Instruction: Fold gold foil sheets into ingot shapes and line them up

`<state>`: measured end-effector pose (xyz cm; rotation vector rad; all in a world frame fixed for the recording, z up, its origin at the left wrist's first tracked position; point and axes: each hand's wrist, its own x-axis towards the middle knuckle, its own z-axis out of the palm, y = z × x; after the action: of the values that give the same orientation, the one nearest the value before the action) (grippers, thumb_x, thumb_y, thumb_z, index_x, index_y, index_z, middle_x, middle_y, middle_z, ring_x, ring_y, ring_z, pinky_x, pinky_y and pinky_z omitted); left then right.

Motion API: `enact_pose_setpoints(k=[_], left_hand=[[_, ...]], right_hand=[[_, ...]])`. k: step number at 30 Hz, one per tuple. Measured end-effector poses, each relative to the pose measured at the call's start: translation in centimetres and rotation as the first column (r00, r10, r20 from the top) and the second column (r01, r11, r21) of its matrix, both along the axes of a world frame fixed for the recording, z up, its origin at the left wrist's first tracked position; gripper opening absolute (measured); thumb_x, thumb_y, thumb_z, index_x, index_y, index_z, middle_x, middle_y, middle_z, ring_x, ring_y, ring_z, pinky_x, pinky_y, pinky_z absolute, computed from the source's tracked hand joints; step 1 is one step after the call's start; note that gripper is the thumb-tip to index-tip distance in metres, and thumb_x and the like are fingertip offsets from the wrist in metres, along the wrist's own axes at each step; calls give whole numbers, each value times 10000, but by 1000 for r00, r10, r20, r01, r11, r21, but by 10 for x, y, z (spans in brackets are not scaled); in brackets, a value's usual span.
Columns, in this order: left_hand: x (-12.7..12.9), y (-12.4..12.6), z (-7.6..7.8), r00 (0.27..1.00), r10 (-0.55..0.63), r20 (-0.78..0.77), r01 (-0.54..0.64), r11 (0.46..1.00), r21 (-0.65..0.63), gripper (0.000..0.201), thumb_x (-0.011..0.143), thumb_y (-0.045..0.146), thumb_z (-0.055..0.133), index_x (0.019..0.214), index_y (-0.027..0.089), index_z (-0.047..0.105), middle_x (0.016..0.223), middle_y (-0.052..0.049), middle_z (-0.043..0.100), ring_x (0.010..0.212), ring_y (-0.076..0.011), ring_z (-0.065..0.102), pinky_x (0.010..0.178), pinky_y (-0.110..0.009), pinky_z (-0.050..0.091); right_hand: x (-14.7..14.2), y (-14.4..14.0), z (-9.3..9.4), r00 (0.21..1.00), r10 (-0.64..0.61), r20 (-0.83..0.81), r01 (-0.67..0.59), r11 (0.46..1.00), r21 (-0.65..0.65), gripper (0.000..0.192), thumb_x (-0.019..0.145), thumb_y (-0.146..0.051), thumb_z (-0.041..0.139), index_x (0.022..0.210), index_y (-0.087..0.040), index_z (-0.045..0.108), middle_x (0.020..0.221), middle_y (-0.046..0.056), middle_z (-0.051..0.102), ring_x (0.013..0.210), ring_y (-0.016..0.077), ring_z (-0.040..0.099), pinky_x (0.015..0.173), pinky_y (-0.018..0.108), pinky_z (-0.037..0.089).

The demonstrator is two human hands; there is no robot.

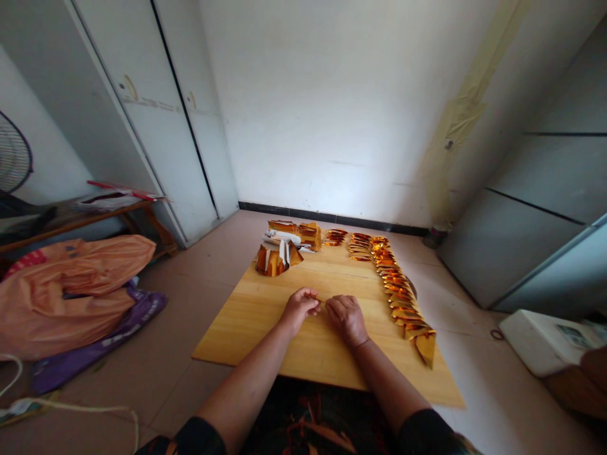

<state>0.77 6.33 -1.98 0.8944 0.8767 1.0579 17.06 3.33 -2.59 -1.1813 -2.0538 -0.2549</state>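
Observation:
Low over the middle of the wooden board, my left hand [300, 309] pinches a narrow strip of gold foil paper [313, 297], seen nearly edge-on. My right hand [347, 316] is closed at the strip's right end, its fingertips pressed together there. The fingers hide most of the strip. To the right, a long row of folded gold foil pieces [398, 291] overlaps along the board's edge. Two shorter stacks of folded foil [359, 246] lie at the back. At the back left are gold and white paper sheets [310, 235] and a round holder of upright sheets [272, 260].
The wooden board [246, 322] lies before me above a tiled floor. An orange bag [80, 284] and a purple bag [114, 335] lie on the left, near a low wooden bench [128, 205]. At the right stands a white box [545, 341].

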Motion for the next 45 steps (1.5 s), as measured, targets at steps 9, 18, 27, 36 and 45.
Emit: enact_pose_setpoints(k=[9,18,27,36,45], left_hand=[[3,0,-5,986,24,-164,-8,995,98,333,549,226,711,833,144,557,611,41,586,519,-78,532,540,-212,420],[8,-1,-2,968,40,-247,-9,992,125,293,552,184,645,828,154,550,616,52,562,503,-77,507,503,-203,407],[9,-1,-9,928,106,-356,-28,976,217,246,573,112,565,813,166,567,572,59,550,522,-90,508,530,-199,395],[15,-7,-7,819,283,-498,-60,907,417,345,578,11,532,852,200,624,873,-9,672,850,-170,605,821,-277,450],[15,-7,-5,771,252,-585,-17,926,377,456,581,-36,542,947,225,620,811,8,673,756,-156,611,756,-252,460]], right_hand=[[4,-1,-3,996,12,-86,-26,988,-154,247,935,-323,435,866,-194,634,779,45,667,710,149,594,671,256,399],[3,-2,-2,996,3,-89,-24,973,-230,183,884,-285,485,807,-208,632,729,29,649,680,149,573,647,253,383],[4,1,-6,994,-8,-111,-20,968,-250,211,898,-336,486,816,-213,636,750,20,654,677,141,573,641,249,385],[-9,-3,5,977,-48,210,56,998,-37,186,897,-211,487,766,-194,617,697,32,586,684,154,505,697,299,308],[-7,1,-1,971,-167,171,165,986,28,223,878,-159,486,670,-188,559,637,17,537,631,149,453,688,301,278]])
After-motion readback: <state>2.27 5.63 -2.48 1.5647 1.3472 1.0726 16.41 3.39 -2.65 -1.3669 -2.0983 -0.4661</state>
